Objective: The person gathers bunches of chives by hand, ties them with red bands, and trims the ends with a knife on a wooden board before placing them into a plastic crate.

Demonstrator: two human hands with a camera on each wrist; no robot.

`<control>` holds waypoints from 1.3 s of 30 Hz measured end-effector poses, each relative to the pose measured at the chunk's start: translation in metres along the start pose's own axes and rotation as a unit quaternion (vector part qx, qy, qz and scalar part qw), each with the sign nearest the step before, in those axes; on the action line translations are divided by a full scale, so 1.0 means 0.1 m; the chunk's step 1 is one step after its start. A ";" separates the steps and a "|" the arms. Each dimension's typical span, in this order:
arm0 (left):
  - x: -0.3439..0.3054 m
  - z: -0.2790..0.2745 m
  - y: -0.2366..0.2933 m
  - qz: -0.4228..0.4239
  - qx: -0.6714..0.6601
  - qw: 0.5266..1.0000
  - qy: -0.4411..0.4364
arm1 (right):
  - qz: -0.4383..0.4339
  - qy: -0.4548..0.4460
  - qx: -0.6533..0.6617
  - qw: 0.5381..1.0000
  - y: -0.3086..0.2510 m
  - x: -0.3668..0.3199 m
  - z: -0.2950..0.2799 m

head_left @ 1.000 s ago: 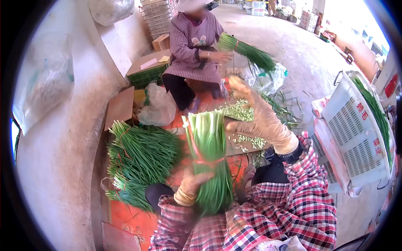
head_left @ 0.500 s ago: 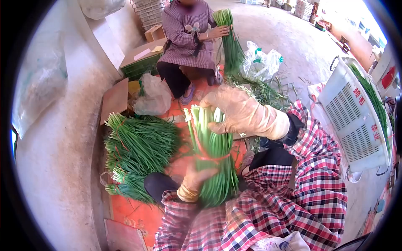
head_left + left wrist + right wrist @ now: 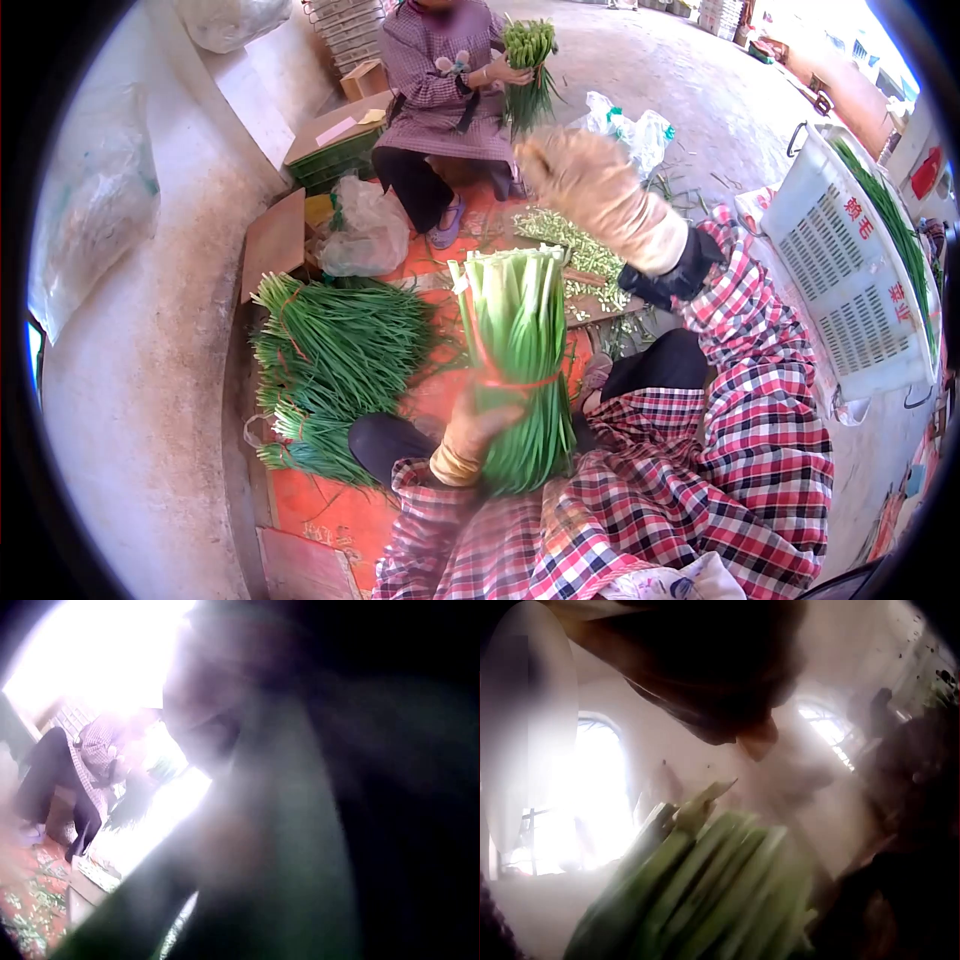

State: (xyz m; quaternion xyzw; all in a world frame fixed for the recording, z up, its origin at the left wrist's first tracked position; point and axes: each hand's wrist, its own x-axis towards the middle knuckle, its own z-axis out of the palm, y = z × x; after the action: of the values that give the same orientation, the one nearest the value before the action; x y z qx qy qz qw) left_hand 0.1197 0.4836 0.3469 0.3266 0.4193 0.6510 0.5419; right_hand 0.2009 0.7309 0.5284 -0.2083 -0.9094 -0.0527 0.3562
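A tied bundle of garlic chives (image 3: 515, 340) stands upright in front of me, pale cut ends up, a red band around its middle. My gloved left hand (image 3: 475, 432) grips it low on its left side, with the thumb across the front and the other fingers hidden. My gloved right hand (image 3: 590, 195) is raised beyond the bundle's top, apart from it. In the right wrist view the dark right hand (image 3: 720, 675) hangs above the pale stalk ends (image 3: 727, 847). Its fingers are blurred in the head view, and I cannot tell whether they pinch anything.
More tied chives (image 3: 340, 340) lie to the left on the orange sheet (image 3: 310, 510). Pale trimmings (image 3: 575, 245) cover a board ahead. A seated person (image 3: 445, 100) holds another bundle (image 3: 528, 75). At right leans a white crate (image 3: 850, 260); a wall (image 3: 150, 330) stands left.
My right hand came from the right to the bundle's cut ends, then lifted away up and forward. The left hand keeps its grip. The other person's bundle went from slanted to upright.
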 end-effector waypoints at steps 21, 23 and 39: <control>-0.04 0.36 0.34 -0.004 0.076 0.992 0.098 | -0.102 0.023 -0.172 0.980 0.29 0.11 0.15; -0.05 0.35 0.35 -0.008 0.068 0.991 0.111 | 0.045 -0.153 -0.090 0.983 0.26 0.20 -0.18; 0.03 0.44 0.14 0.051 0.063 0.972 0.219 | 0.185 -0.204 0.353 0.894 -0.46 -0.74 -0.21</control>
State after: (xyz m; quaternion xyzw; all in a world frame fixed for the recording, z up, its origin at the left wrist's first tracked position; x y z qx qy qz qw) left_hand 0.1516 0.4938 0.3780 0.2306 0.5507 0.7056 0.3816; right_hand 0.2441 0.6583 0.4969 -0.2393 -0.8661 0.3817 0.2164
